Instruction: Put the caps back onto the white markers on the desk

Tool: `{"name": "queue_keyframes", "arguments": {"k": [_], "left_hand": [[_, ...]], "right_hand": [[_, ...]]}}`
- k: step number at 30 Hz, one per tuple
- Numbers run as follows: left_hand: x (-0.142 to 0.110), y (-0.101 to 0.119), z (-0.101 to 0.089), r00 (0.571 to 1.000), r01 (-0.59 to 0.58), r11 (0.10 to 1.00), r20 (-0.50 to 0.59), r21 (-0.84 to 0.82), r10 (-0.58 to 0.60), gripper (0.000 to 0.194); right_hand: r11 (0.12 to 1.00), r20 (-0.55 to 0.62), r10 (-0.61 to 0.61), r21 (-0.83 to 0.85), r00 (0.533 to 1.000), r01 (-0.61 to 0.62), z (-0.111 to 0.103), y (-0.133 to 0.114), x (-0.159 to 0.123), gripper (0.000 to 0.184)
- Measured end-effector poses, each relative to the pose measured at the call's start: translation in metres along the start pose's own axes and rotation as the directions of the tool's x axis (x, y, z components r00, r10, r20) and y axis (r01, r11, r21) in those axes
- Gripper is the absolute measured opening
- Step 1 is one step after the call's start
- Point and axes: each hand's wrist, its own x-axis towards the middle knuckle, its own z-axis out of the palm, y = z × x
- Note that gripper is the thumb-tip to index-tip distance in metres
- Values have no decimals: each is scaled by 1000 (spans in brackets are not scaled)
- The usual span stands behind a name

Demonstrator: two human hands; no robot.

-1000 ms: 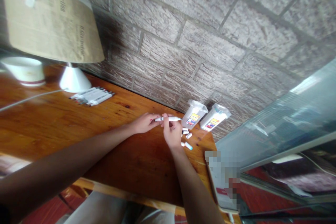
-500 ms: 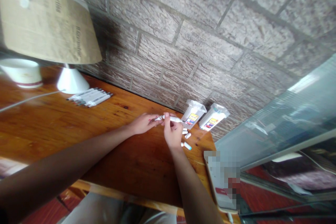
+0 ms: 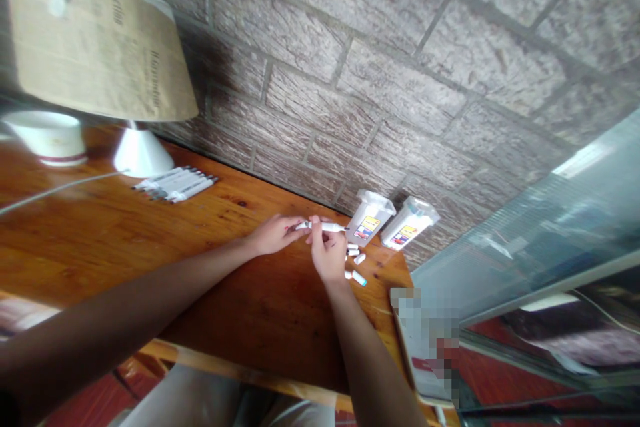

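My right hand is closed around a white marker, held roughly level above the table. The marker's dark tip points right, toward the clear containers. At its other end my left hand pinches a small white cap, which meets or nearly meets the marker. Fingers partly cover this joint. Beside my right hand, several loose white caps lie on the wood, among them one with a blue end.
Two clear plastic containers with bright labels stand against the brick wall. A row of markers lies by the lamp base, with a white bowl further left. A partly blurred laptop-like slab sits at the wooden table's right edge.
The cap in my left hand and the marker in my right hand have come closer, with the gap between them narrowed. The whole view has shifted slightly.
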Motion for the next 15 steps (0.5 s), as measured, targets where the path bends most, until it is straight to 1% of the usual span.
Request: {"name": "queue_keyframes", "arguments": {"k": [5,8,12,15], "left_hand": [[-1,1,-1,1000,-2,1000,0,11,2,26],[0,1,-1,1000,-12,1000,-1,26,12,25],[2,-2,-1,999,12,1000,-35,12,-11,30],[2,-3,0,998,38,999,-46,-9,-38,31]], "right_hand": [[999,44,-21,-41,999,23,0,-1,-2,38],[999,42,-35,-30,999,36,2,1,-1,33],[998,-30,-58,-3,998,58,0,6,2,33],[1000,-100,-20,3,995,21,-5,10,5,36]]}}
